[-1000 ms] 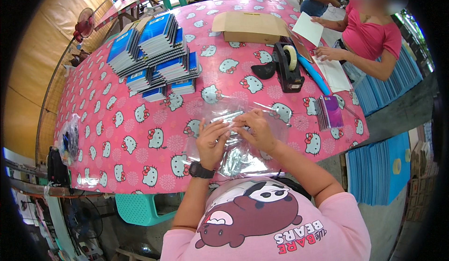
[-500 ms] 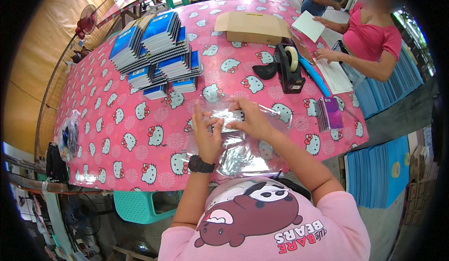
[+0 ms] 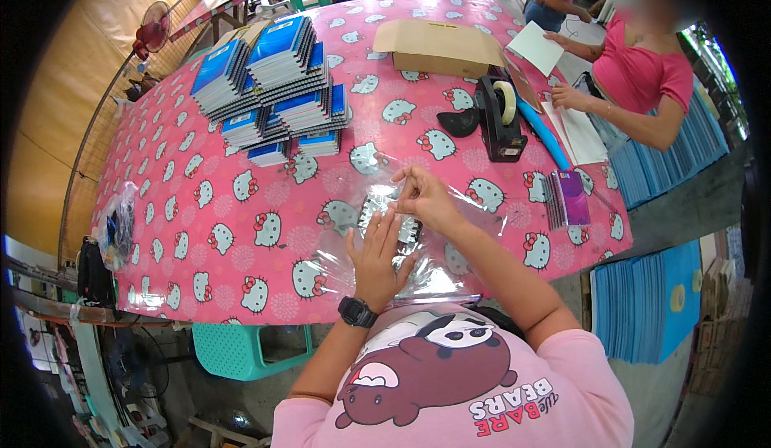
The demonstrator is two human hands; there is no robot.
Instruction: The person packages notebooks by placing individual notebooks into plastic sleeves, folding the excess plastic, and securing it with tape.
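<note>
Since the earlier frame, both hands have shifted slightly on the clear plastic bag, the left one sliding flat on top. That bag lies on the near edge of the pink table, its long axis running left to right, with a small dark packet inside. The left hand rests nearer, fingers spread and pressed flat on the plastic, gripping nothing. The right hand sits just beyond it, fingertips pinched together on the bag's far edge. A tape dispenser stands farther right; stacked blue notebooks sit far left. Another person works at the far right.
</note>
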